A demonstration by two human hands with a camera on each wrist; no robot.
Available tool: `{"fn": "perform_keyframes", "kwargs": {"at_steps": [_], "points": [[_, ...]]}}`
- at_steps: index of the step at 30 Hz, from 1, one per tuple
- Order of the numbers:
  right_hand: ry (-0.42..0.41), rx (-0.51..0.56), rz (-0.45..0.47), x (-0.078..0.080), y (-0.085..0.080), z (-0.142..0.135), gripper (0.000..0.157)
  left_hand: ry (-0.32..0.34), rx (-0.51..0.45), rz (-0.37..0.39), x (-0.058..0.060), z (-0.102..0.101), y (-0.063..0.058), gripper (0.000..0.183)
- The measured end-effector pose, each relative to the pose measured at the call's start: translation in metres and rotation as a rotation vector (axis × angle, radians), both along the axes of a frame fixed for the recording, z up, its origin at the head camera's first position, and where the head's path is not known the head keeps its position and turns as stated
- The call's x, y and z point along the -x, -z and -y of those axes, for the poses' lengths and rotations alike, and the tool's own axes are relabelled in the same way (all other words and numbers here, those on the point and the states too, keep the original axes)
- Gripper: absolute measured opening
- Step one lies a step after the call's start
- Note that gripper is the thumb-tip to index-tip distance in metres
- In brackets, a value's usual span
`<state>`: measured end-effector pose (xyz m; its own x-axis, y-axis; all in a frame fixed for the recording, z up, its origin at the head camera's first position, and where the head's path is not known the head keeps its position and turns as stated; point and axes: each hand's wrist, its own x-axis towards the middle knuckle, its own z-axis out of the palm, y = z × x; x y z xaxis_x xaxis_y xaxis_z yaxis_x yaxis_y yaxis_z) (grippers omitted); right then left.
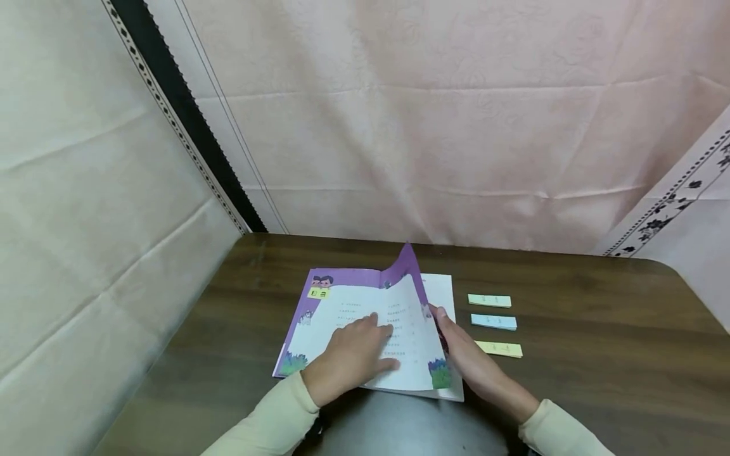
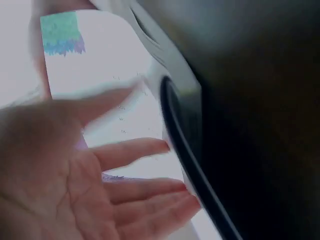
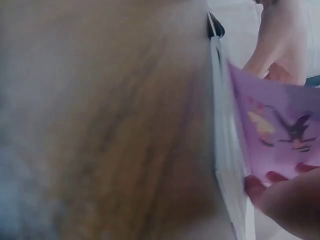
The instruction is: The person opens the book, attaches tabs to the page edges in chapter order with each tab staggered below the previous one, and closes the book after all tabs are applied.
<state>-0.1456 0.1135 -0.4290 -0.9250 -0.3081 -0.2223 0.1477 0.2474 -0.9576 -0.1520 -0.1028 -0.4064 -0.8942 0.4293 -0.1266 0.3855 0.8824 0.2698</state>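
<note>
A picture book (image 1: 331,310) with purple-bordered white pages lies open on the table. Its right-hand page (image 1: 413,367) is lifted and bent, with its top corner standing up. My right hand (image 1: 476,364) holds this page at its right edge; in the right wrist view its fingers (image 3: 257,192) meet the purple back of the page. Over the middle of the book, my left hand (image 1: 353,354) has its fingers spread and reaches across the fold. The left wrist view shows that palm and its extended fingers (image 2: 132,150) in front of the printed page. Another white page (image 1: 439,291) shows beneath the lifted one.
Right of the book, three small paper strips lie in a column: a green strip (image 1: 489,301), a blue strip (image 1: 493,322) and a yellow strip (image 1: 500,349). The brown wooden table (image 1: 599,329) ends at a pale cloth curtain (image 1: 428,139) behind.
</note>
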Motion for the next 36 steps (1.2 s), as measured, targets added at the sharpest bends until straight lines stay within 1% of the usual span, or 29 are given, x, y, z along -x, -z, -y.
{"fn": "perform_keyframes", "kwargs": {"at_steps": [1,3,5,7,8,9,11,12,14,16,17,19,22,24,25,27,29,31,33,36], "points": [[-0.028,0.016,-0.020,0.001,0.001,0.000,0.071,-0.009,-0.073,0.057,0.000,0.003,-0.001,0.054],[-0.075,0.013,-0.062,0.002,0.002,0.000,0.065,-0.046,-0.274,0.204,0.000,0.008,-0.003,0.063],[-0.134,-0.016,-0.116,0.003,0.004,0.001,0.060,-0.089,-0.497,0.343,0.003,0.012,-0.005,0.073],[-0.197,-0.057,-0.190,0.005,0.006,0.004,0.059,-0.127,-0.692,0.446,0.007,0.015,-0.005,0.086],[-0.221,-0.091,-0.226,0.005,0.007,0.005,0.060,-0.132,-0.770,0.487,0.009,0.016,-0.006,0.090],[-0.250,-0.119,-0.262,0.006,0.008,0.007,0.061,-0.143,-0.823,0.519,0.011,0.017,-0.006,0.095],[-0.305,-0.170,-0.320,0.007,0.009,0.010,0.062,-0.177,-0.896,0.564,0.015,0.019,-0.006,0.099],[-0.326,-0.184,-0.338,0.007,0.010,0.011,0.063,-0.193,-0.914,0.575,0.018,0.020,-0.006,0.097],[-0.354,-0.206,-0.353,0.007,0.010,0.013,0.063,-0.203,-0.935,0.587,0.023,0.023,-0.005,0.088],[-0.364,-0.212,-0.353,0.007,0.010,0.013,0.063,-0.213,-0.944,0.594,0.028,0.029,-0.002,0.073],[-0.366,-0.212,-0.352,0.007,0.010,0.013,0.064,-0.211,-0.952,0.598,0.031,0.034,0.000,0.064],[-0.367,-0.221,-0.337,0.007,0.010,0.012,0.066,-0.233,-0.964,0.601,0.036,0.046,0.002,0.046],[-0.383,-0.274,-0.342,0.007,0.007,0.012,0.071,-0.300,-0.947,0.586,0.046,0.071,-0.001,0.034],[-0.403,-0.332,-0.361,0.006,0.006,0.013,0.071,-0.341,-0.907,0.565,0.052,0.090,-0.007,0.032],[-0.414,-0.367,-0.384,0.006,0.005,0.014,0.069,-0.351,-0.879,0.549,0.055,0.099,-0.010,0.032],[-0.432,-0.445,-0.452,0.004,0.003,0.016,0.063,-0.350,-0.827,0.525,0.060,0.115,-0.014,0.033],[-0.440,-0.521,-0.524,0.003,0.001,0.018,0.059,-0.355,-0.781,0.507,0.062,0.127,-0.017,0.034],[-0.441,-0.598,-0.597,0.001,-0.001,0.019,0.057,-0.349,-0.738,0.487,0.063,0.136,-0.017,0.034],[-0.435,-0.659,-0.646,-0.002,-0.004,0.020,0.056,-0.352,-0.713,0.475,0.063,0.142,-0.014,0.034],[-0.430,-0.718,-0.656,-0.005,-0.007,0.021,0.054,-0.364,-0.677,0.453,0.062,0.148,-0.006,0.034]]}}
